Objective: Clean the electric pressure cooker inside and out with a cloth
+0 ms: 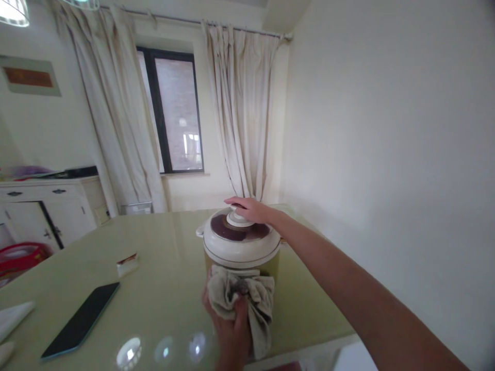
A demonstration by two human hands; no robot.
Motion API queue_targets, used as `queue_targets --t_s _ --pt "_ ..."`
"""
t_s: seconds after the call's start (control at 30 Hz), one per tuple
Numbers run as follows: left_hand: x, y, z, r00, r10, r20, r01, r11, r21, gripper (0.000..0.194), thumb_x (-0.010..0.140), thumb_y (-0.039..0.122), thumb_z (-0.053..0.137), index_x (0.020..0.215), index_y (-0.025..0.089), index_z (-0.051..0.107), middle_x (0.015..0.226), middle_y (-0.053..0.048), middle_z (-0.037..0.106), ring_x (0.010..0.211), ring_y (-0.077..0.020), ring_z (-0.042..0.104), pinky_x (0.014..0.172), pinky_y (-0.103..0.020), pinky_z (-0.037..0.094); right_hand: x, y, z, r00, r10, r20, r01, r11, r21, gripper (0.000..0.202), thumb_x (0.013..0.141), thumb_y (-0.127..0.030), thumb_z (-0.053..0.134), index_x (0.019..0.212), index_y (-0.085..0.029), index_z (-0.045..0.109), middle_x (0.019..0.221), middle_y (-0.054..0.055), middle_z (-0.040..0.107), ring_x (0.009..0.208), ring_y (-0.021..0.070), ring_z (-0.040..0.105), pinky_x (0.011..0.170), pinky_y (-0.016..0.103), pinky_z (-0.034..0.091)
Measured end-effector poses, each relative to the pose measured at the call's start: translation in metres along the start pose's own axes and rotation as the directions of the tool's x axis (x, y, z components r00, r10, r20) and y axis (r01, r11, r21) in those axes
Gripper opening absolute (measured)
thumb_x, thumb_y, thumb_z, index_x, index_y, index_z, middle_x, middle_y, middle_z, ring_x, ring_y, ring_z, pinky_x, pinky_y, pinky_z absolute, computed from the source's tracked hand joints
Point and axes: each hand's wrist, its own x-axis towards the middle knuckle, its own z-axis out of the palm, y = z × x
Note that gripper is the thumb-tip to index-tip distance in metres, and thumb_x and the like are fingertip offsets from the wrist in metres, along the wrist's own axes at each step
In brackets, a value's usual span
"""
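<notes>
A round pot [273, 267] stands on the glossy pale-green table [170, 273]. Its white lid [235, 255] has a dark brown ring and a pale raised knob [237, 221] at the centre. My right hand [253, 210] reaches in from the right, its fingers curled over that knob. Low at the front of the pot, my left hand [234, 327] grips a crumpled grey-beige cloth [262, 309] with the thumb on top. The cloth covers part of the pot's front, and whether it presses on the pot I cannot tell.
A black phone [82, 319] and a small white packet [127, 264] lie on the table's left half. White objects [13, 317] sit at the left edge. Behind are a white cabinet [73, 206], a red basket [25, 255] and curtains [243, 113]; a wall [386, 129] bounds the right.
</notes>
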Motion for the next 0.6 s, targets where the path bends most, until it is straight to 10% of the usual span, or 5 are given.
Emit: queue_targets --t_s 0.1,0.23,0.43,0.6 --pt "0.019 0.038 0.004 0.940 0.324 -0.103 -0.296 0.929 0.223 0.077 0.086 0.035 0.071 0.154 0.030 0.036 0.164 -0.020 0.038 0.154 -0.0410 0.036 0.122 -0.070 0.032 0.000 -0.004 0.002 0.990 0.141 -0.007 -0.140 0.987 0.076 0.050 0.094 -0.017 0.052 0.143 -0.021 0.061 0.146 0.007 0.065 0.135 0.0204 0.058 0.118 0.039 0.039" --pt "0.080 0.089 -0.007 0.777 0.587 0.229 -0.630 0.728 0.270 0.057 0.084 0.034 0.072 0.140 0.032 0.058 0.152 -0.013 0.056 0.145 -0.0386 0.049 0.126 -0.064 0.028 0.004 -0.004 0.006 0.969 0.226 -0.103 -0.199 0.954 0.222 0.044 0.100 -0.025 0.046 0.140 -0.019 0.062 0.146 0.008 0.062 0.134 0.0192 0.058 0.116 0.036 0.041" --pt "0.189 0.110 -0.024 0.946 0.201 0.253 -0.262 0.935 0.237 0.044 0.087 0.045 0.058 0.120 0.018 0.067 0.116 -0.013 0.074 0.109 -0.0318 0.068 0.098 -0.048 0.053 -0.005 -0.002 0.012 0.944 0.223 -0.245 -0.142 0.941 0.308 0.040 0.105 -0.028 0.037 0.127 -0.018 0.068 0.131 0.007 0.070 0.125 0.0168 0.062 0.112 0.031 0.043" --pt "0.284 0.079 -0.025 0.896 -0.025 0.443 -0.086 0.970 0.229 0.045 0.075 0.051 0.061 0.097 0.014 0.073 0.091 -0.010 0.077 0.090 -0.0289 0.069 0.083 -0.038 0.053 -0.007 -0.002 0.016 0.916 0.267 -0.300 -0.184 0.943 0.279 0.037 0.105 -0.031 0.041 0.125 -0.020 0.070 0.128 0.006 0.072 0.124 0.0180 0.063 0.111 0.032 0.042"
